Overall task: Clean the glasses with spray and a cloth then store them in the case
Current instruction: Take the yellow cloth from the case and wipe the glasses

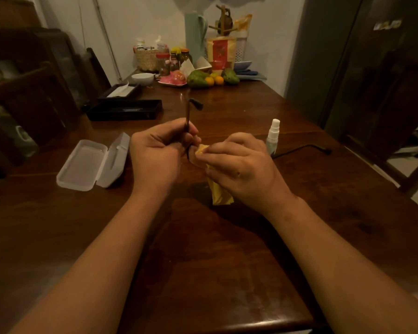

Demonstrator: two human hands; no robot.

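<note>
**Glasses mid-wipe at the wooden counter**

So the person's left hand (157, 155) had the glasses (187, 116) gripped, fingers curled round the frame, with one dark temple arm poking straight up above the knuckles. The right hand (237, 169) pinched a yellow cloth (219, 194) against a lens, and the rest of the cloth hung below the palm down toward the counter (227, 249). All of that sat just left of the spray bottle (273, 138), which stood upright with its white top, close behind the right hand. The clear case (87, 165) lay open, lid flipped back, well to the left of the bottle, past the left hand. A black cable (304, 148) ran off from beside the bottle to its right. Further back and left of the bottle was a long black box (124, 109), and way behind it some fruit (198, 79) and jars by the wall.
</note>
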